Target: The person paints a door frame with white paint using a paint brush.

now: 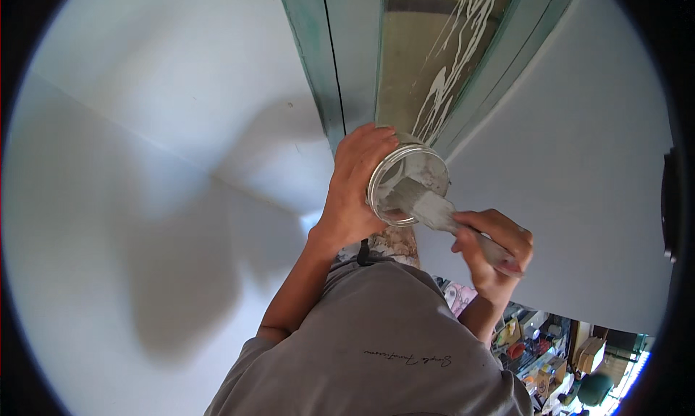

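My left hand (356, 181) is wrapped round the side of a clear jar (433, 164), tilted so that its round mouth faces me. Whitish paint residue coats the jar's inner wall. In my right hand (499, 246) is a paintbrush (434, 212), gripped by its handle, which is smeared with pale paint. The bristles reach inside the jar's mouth, close to its inner wall. Whether they touch the bottom I cannot tell. The fingertips of my left hand are partly hidden behind the jar.
Beyond the jar stands a green-painted frame (355, 47) around a pane (413, 54) streaked with white drips (443, 83). Pale walls flank it on both sides. At the lower right, many small items and boxes (550, 372) crowd together.
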{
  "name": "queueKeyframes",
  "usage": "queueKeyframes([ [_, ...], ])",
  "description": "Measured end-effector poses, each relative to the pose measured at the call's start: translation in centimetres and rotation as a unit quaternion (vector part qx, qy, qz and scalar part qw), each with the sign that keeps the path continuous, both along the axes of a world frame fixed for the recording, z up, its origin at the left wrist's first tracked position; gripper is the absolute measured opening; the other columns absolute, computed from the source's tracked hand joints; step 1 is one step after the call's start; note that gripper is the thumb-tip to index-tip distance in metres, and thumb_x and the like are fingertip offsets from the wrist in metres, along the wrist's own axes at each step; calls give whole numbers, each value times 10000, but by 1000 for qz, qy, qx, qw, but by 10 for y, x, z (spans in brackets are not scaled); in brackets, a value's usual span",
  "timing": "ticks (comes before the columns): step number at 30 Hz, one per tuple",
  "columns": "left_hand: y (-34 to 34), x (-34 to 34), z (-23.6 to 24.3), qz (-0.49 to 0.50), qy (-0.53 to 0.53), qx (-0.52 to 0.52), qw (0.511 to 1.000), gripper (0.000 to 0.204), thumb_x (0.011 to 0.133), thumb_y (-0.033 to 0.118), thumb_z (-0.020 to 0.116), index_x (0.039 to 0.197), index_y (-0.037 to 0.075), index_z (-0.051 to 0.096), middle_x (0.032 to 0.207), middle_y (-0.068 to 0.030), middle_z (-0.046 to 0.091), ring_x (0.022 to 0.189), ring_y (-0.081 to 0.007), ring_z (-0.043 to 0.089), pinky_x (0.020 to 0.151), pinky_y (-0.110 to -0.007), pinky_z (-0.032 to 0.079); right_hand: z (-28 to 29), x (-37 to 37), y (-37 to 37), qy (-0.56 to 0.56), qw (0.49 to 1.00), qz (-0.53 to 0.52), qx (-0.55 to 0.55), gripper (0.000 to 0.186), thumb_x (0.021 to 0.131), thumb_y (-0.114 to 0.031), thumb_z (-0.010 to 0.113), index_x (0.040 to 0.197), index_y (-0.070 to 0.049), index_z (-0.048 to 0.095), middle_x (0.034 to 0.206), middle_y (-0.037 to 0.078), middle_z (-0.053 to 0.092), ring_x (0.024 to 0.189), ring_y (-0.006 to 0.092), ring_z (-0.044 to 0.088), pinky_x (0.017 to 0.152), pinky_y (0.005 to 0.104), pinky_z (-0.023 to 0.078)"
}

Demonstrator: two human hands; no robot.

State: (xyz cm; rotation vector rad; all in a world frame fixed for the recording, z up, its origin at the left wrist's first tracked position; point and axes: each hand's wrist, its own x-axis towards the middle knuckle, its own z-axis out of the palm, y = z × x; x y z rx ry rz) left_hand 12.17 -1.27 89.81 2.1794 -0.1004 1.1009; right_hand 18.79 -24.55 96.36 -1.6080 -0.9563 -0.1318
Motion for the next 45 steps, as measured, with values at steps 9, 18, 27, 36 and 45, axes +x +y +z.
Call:
queueKeyframes([
  [9, -21, -7, -2, -7, -49, 68, 996, 894, 642, 235, 941, 1452, 172, 568, 1495, -141, 586, 1423, -450, 478, 1181, -681, 280, 2, -20, 25, -119, 981, -39, -147, 126, 860, -157, 835, 929, -77, 767, 742, 45, 682, 547, 288, 651, 511, 382, 509],
  [18, -20, 4, -14, 29, -104, 92, 990, 783, 795, 396, 875, 1468, 182, 539, 1502, -145, 587, 1423, -468, 481, 1195, -676, 259, -1, -13, 28, -122, 980, -23, -156, 102, 877, -157, 810, 932, -92, 754, 767, 53, 690, 578, 294, 671, 525, 383, 525],
  [27, -16, -4, -20, 45, 12, -59, 997, 968, 592, 202, 982, 1447, 38, 559, 1473, -190, 576, 1402, -451, 507, 1179, -550, 384, -3, -5, 17, 29, 998, -1, -64, 227, 762, -163, 867, 944, -57, 783, 761, 99, 737, 591, 224, 697, 590, 314, 553],
  [36, -35, -15, 8, 86, 92, -69, 990, 902, 545, 136, 1001, 1356, 54, 616, 1373, -179, 629, 1304, -419, 573, 1115, -506, 440, 6, 2, 9, 33, 995, 27, -95, 221, 862, -190, 845, 951, -9, 755, 738, 110, 730, 564, 173, 677, 539, 298, 520],
  [45, -27, 8, -12, 60, 30, -175, 982, 813, 580, 158, 1001, 1306, 52, 649, 1238, -154, 709, 1159, -346, 681, 1007, -451, 532, -19, 27, 13, 195, 977, 83, -3, 275, 953, -52, 706, 1226, -16, 719, 862, 72, 757, 788, 110, 703, 662, 266, 537],
])
